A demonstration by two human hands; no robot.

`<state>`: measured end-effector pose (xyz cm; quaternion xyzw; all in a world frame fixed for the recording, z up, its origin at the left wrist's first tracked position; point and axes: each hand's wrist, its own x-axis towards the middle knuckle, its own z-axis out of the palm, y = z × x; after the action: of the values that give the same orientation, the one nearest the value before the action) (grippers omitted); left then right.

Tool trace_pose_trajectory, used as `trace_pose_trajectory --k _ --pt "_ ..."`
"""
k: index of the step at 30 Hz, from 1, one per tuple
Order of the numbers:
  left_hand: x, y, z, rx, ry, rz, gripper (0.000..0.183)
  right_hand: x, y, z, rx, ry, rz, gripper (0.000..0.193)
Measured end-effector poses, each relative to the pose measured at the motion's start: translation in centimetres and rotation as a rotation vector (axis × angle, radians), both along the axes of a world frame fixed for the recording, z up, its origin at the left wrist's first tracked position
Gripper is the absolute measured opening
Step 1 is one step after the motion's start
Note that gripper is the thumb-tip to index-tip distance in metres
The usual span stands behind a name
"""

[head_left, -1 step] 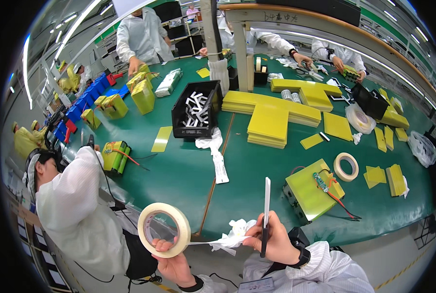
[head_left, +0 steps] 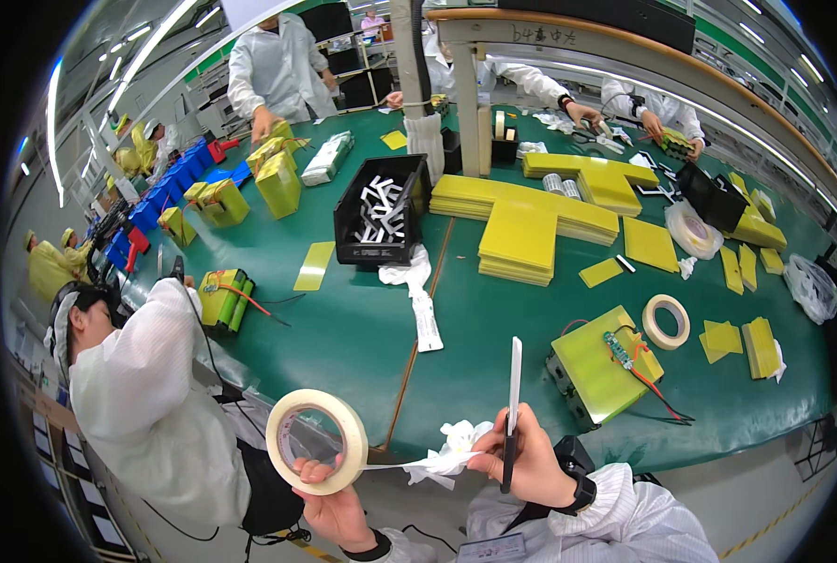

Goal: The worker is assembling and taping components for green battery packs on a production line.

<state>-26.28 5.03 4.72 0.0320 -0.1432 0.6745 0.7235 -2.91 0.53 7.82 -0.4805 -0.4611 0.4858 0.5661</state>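
My left hand (head_left: 337,507) grips a roll of cream masking tape (head_left: 351,422), with fingers through its core. From the roll a strip of tape stretches right to my right hand (head_left: 534,464). Bunched white tape or paper (head_left: 456,452) hangs on that strip beside my right fingertips, which pinch its end. The same hand holds a black-handled tool with a long pale blade (head_left: 515,380) pointing up; seen edge-on, its exact kind is unclear. Just beyond my right hand, a yellow-covered battery pack (head_left: 598,364) with red and black wires and a green circuit board rests on the green table (head_left: 493,328).
A second tape roll (head_left: 682,330) lies right of the pack. Yellow sheets (head_left: 517,242) are stacked mid-table, beside a black bin (head_left: 343,239) of white pieces. To my left a co-worker (head_left: 146,394) bends beside another battery pack (head_left: 221,305). Other people work along the far side.
The table scene sits slightly farther right in the view. Both hands keep the same hold on the tape and the tool.
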Motion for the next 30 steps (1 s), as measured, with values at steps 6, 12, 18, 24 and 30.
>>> trace_pose_trajectory --k 6,12,18,24,30 --pt "-3.3 -1.2 -0.2 -0.041 -0.085 0.12 0.028 -0.5 0.8 -0.2 0.095 -0.156 -0.194 0.038" --pt "-4.1 -2.3 0.6 0.194 0.042 0.281 0.025 0.8 2.0 1.5 0.07 0.014 -0.192 0.038" --pt "-2.0 -2.6 1.1 0.215 -0.086 0.216 0.02 0.1 1.9 2.8 0.166 -0.181 -0.156 0.035" --pt "-1.7 -3.2 0.7 0.38 -0.13 0.198 0.013 -1.2 7.8 3.5 0.386 -0.018 0.041 0.035" --pt "-1.3 -4.1 1.0 0.374 -0.05 0.194 0.022 0.1 10.4 2.1 0.153 -0.257 0.12 0.032"
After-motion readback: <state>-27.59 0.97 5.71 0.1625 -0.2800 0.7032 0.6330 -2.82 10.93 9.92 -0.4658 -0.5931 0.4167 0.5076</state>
